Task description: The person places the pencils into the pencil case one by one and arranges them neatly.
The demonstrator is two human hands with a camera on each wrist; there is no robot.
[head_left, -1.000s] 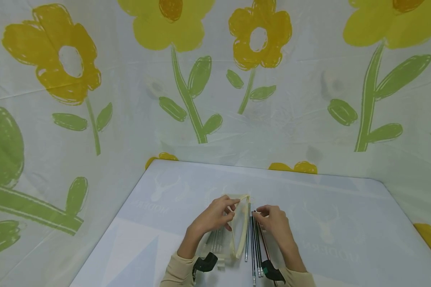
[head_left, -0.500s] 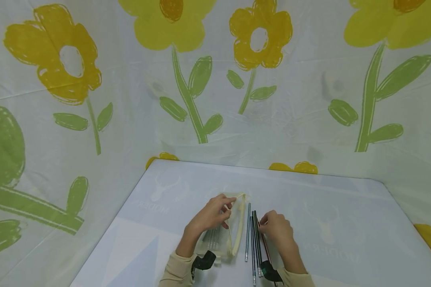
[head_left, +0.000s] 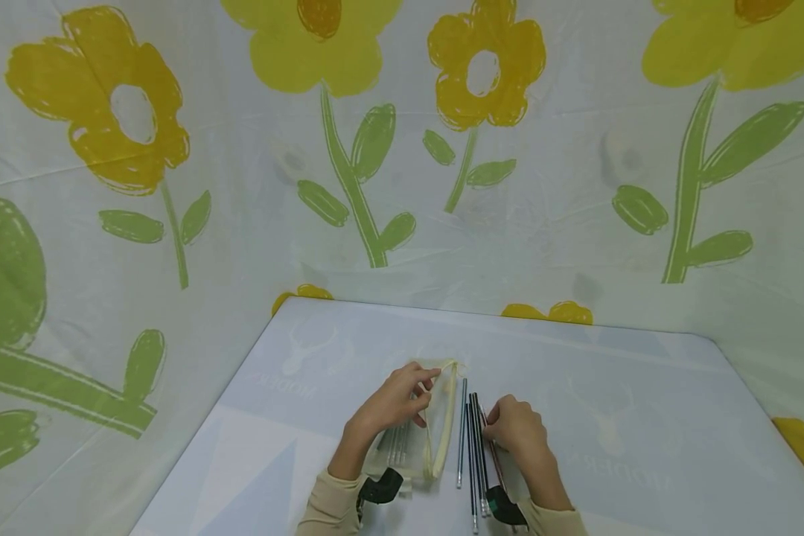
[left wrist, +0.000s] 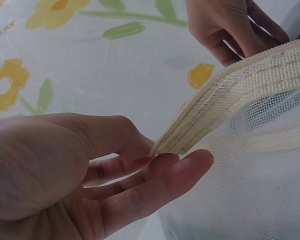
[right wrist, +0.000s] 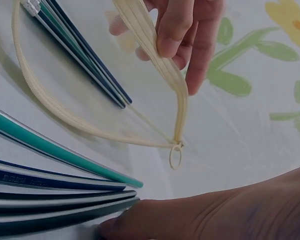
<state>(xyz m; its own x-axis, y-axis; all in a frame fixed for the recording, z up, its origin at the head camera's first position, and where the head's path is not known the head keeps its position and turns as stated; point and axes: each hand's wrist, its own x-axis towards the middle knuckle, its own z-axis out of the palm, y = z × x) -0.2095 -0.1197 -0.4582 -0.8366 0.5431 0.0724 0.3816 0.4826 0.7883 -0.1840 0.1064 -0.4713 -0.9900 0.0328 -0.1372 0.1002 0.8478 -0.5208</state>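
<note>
A cream mesh pencil case [head_left: 450, 424] lies with its zip spread apart. My left hand [head_left: 391, 402] pinches the zipper edge [left wrist: 200, 120] between thumb and fingers. Several pencils [left wrist: 280, 107] show inside through the mesh. To the right of the case lies a row of dark and teal pencils [head_left: 472, 454] with eraser ends towards me. My right hand [head_left: 519, 432] is at the far right of this row, fingers curled on a reddish pencil [head_left: 498, 465]; its fingertips are mostly hidden in the right wrist view.
A small zip ring [right wrist: 175, 157] hangs at the case's far corner. The pale table [head_left: 643, 417] has its back edge against a curtain [head_left: 509, 246] printed with yellow flowers. Black wrist mounts [head_left: 382, 487] sit on both forearms.
My right hand has moved from the pencils' far tips slightly back towards me, to the reddish pencil. My left hand and the case edge have shifted slightly left.
</note>
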